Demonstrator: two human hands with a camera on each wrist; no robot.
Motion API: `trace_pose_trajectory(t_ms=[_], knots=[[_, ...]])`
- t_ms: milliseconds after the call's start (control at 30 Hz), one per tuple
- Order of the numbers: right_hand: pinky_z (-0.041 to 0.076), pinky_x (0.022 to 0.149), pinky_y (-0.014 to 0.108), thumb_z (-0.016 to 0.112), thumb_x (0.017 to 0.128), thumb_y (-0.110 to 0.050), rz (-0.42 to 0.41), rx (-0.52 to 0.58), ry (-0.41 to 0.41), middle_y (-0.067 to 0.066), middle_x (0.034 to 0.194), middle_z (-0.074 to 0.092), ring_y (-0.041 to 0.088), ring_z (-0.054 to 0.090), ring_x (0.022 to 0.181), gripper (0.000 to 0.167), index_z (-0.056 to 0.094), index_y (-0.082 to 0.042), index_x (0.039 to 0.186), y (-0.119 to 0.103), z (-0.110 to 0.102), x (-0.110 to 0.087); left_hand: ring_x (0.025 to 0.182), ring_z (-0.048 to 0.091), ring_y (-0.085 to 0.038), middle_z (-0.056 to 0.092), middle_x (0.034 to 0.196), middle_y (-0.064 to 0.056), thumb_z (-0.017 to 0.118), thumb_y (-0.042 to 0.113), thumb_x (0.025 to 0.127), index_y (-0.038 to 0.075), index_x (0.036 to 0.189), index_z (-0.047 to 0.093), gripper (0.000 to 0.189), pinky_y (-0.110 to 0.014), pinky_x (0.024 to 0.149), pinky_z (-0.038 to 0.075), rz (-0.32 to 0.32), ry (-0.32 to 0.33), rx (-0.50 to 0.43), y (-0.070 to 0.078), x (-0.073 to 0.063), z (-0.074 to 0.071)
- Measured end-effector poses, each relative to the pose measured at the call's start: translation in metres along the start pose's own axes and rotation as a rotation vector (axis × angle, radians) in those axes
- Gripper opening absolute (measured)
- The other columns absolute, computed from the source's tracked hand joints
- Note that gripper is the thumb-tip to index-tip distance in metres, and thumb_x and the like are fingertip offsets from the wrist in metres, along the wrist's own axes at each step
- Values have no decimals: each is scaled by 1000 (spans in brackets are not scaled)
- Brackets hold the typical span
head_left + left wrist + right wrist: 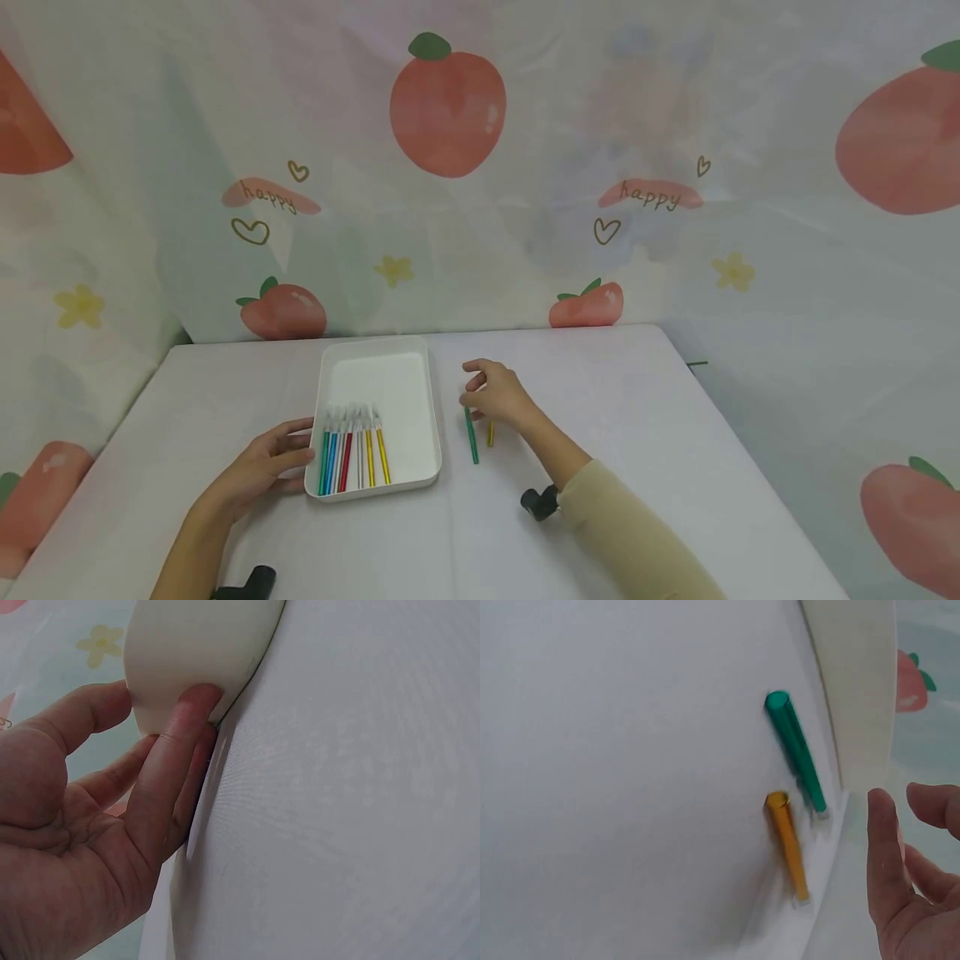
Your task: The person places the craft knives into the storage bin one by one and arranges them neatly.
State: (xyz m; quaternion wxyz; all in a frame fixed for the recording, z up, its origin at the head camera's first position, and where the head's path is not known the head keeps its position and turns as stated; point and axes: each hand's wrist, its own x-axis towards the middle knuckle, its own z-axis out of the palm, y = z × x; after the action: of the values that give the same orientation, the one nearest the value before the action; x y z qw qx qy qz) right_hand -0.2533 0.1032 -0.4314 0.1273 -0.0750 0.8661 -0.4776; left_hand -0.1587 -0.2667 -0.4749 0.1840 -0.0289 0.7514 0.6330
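A white rectangular tray [408,392] lies on the table with a row of slim pens [347,460] along its left side, their barrels green, blue, silver, red and yellow, the tips pale. Against the tray's left wall rests my left hand [258,465]; its extended fingers [161,772] touch the wall's outside and low edge. To the right of the tray lie a green pen [796,754] and a yellow pen [789,847], side by side. Over their far ends hovers my right hand [497,395], fingers apart and slightly bent, with nothing between them.
A white cloth covers the table [600,392]. Behind it hangs a fruit-patterned backdrop [510,233]. A black wrist device [540,503] sits below the right forearm, and another [251,583] by the left one.
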Motion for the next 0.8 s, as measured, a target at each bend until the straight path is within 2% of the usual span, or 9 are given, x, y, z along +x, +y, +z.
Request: trace_pose_trajectory(t_ms=[167,300,467,633,800], knots=[[59,61,28,74,85,-6,44,-70,93,8,96,63,20,67,66,56,55,-5,138,23,-11,9,118,63,-30,39,151,-29,68,25,96,10,155,29,73,-43,86,59,-11,14,6,0,0,0],[56,58,24,74,85,-7,90,-94,136,7,91,64,16,63,64,54,56,-5,136,36,-19,12,118,62,-31,39,151,-29,68,26,96,10,155,29,72,-44,86,59,-11,16,12,0,1,-1],[57,58,24,77,84,-12,147,-88,132,7,90,61,14,61,63,56,55,-5,135,46,-23,15,119,62,-31,39,150,-28,67,25,96,10,155,29,71,-44,86,59,-13,16,10,0,1,-1],[54,55,22,85,79,-19,170,-157,108,7,91,61,12,62,57,63,57,-5,134,48,-22,18,118,62,-30,40,150,-28,67,25,96,10,155,29,72,-44,86,59,-19,19,8,-1,2,0],[54,54,21,83,78,-11,160,-208,90,7,89,61,12,63,59,59,59,-3,131,46,-21,20,117,63,-29,41,150,-26,68,25,95,12,155,31,71,-43,85,60,-28,30,6,-1,2,0]])
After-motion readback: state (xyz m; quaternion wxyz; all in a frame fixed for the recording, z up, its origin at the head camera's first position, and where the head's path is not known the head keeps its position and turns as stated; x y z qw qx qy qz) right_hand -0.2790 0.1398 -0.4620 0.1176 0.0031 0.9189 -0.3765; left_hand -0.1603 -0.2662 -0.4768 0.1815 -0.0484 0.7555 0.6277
